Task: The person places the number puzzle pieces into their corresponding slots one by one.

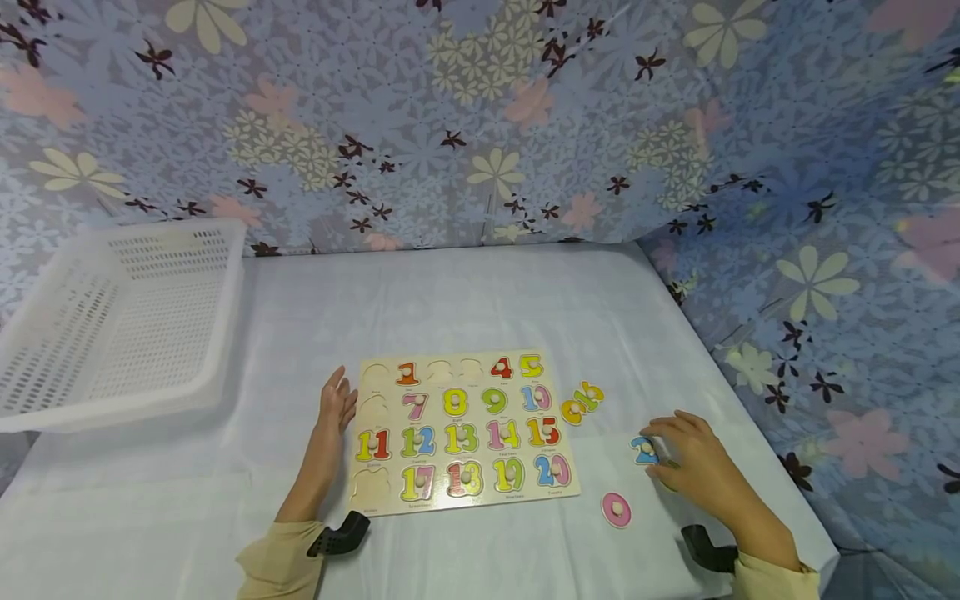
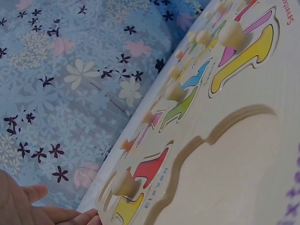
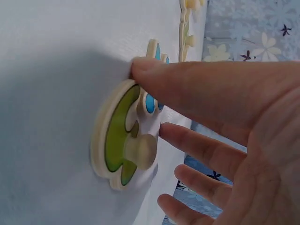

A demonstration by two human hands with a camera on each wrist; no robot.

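A wooden number puzzle board [image 1: 390, 503] lies on the table with knobbed numeral pieces set in it. My left hand [image 1: 335, 406] rests at the board's left edge, fingers loosely extended; its fingertips [image 2: 91, 218] appear beside the eleven piece [image 2: 150, 168] in the left wrist view. To the right, my right hand [image 1: 693, 458] is over a blue number two piece [image 1: 643, 451], thumb and fingers spread apart around it. A green curved numeral piece [image 3: 115, 136] with a round knob lies under that hand, mostly hidden in the head view.
A pink zero piece [image 1: 617, 520] lies between the board and my right hand. Yellow numeral pieces [image 1: 582, 403] sit just off the board's right edge. A white perforated basket [image 1: 225, 333] stands at the back left. Flowered cloth [image 1: 450, 192] hangs behind the white-covered table [image 1: 450, 300].
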